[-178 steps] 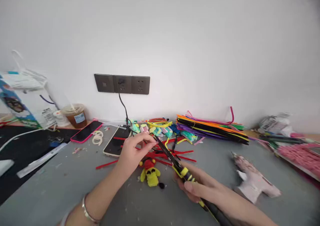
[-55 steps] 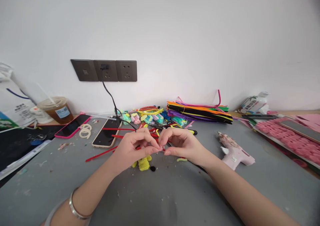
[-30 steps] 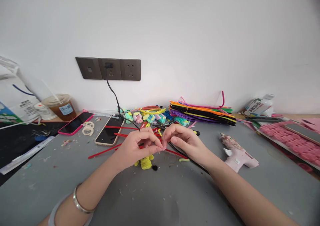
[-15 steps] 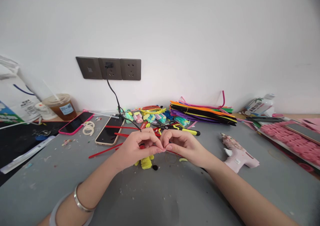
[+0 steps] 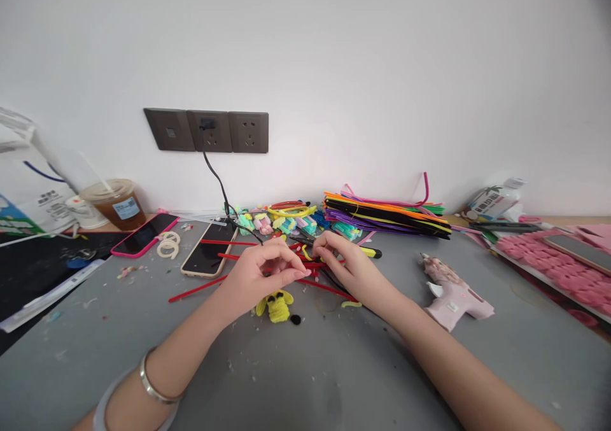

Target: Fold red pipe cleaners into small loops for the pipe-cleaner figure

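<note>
My left hand hovers over the middle of the desk with thumb and forefinger pinched together. What sits between those fingertips is too small to name. Beside it, my right hand has its fingers curled in over a black and yellow handled tool. Whether it grips anything is hidden. Under the left hand lies a small yellow fuzzy figure with dark eye spots, and a black fuzzy ball is close by. Red pipe cleaners spread out beneath both hands.
Bundled pipe cleaners lie by the wall. A pink glue gun is at right, near a pink keyboard. Two phones, a drink cup and a black cable are on the left.
My hands, fingertips together before, have come apart. The right hand moved up and right toward the handled tool; the left stays pinched. More of the yellow figure shows.
</note>
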The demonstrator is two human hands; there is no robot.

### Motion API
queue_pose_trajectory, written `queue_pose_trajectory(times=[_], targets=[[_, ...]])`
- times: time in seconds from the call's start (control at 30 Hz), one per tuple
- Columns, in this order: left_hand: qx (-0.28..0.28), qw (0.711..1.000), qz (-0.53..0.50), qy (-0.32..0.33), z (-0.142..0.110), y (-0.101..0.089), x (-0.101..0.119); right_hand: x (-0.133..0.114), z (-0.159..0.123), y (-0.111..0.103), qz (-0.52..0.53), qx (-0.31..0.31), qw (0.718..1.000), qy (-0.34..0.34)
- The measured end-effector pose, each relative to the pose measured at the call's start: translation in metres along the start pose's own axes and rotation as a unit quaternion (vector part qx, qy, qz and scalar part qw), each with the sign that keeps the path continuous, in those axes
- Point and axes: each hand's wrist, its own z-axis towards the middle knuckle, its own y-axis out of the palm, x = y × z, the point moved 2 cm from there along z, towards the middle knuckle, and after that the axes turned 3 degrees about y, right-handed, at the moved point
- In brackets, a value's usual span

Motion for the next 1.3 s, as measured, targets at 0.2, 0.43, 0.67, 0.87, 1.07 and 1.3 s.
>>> queue_pose_trajectory(times=[0.2, 0.43, 0.67, 0.87, 1.07, 1.3], targets=[[0.029, 0.998, 0.042, -0.036, 0.003, -0.001, -0.002, -0.006, 0.001, -0.001, 0.099, -0.025, 0.995, 0.019], [0.010, 0.999, 0.041, -0.034, 0.002, 0.001, -0.001, -0.015, -0.003, -0.001, 0.178, -0.079, 0.980, -0.029], [0.000, 0.999, 0.047, -0.027, 0.001, 0.003, 0.000, -0.017, -0.006, -0.001, 0.199, -0.115, 0.973, -0.015], [-0.033, 0.998, 0.052, -0.022, 0.001, -0.002, 0.000, -0.019, -0.006, -0.001, 0.178, -0.135, 0.975, -0.005], [0.020, 0.983, 0.184, 0.015, 0.005, -0.024, -0.007, -0.021, -0.008, 0.007, 0.163, -0.177, 0.971, -0.006], [0.014, 0.940, 0.335, 0.065, 0.006, -0.022, -0.022, -0.017, -0.017, 0.036, 0.131, -0.211, 0.968, 0.024]])
